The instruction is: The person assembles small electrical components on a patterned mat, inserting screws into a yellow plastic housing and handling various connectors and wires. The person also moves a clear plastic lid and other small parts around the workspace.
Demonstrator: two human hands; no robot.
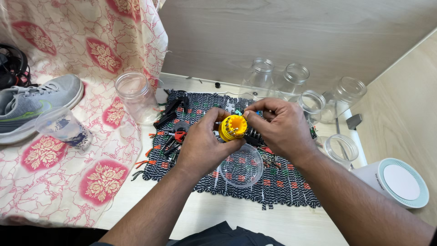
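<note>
The left hand (202,146) is clenching its grip around a yellow ribbed plastic bit holder (232,127) above the dark woven mat (282,182). The right hand (280,127) is pinching at its 1 o'clock edge, apparently gripping a small bit. Risk: a bit is slipping free, dropping among the loose tools (170,136) at 9 o'clock.

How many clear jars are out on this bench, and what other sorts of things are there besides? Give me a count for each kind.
Clear jars, on the bench: 6, first at
Clear plastic cup: 1
Clear round lid: 1
Yellow bit holder, held by left hand and right hand: 1
Grey shoe: 1
Woven mat: 1
White round device: 1
Total: 12
</note>
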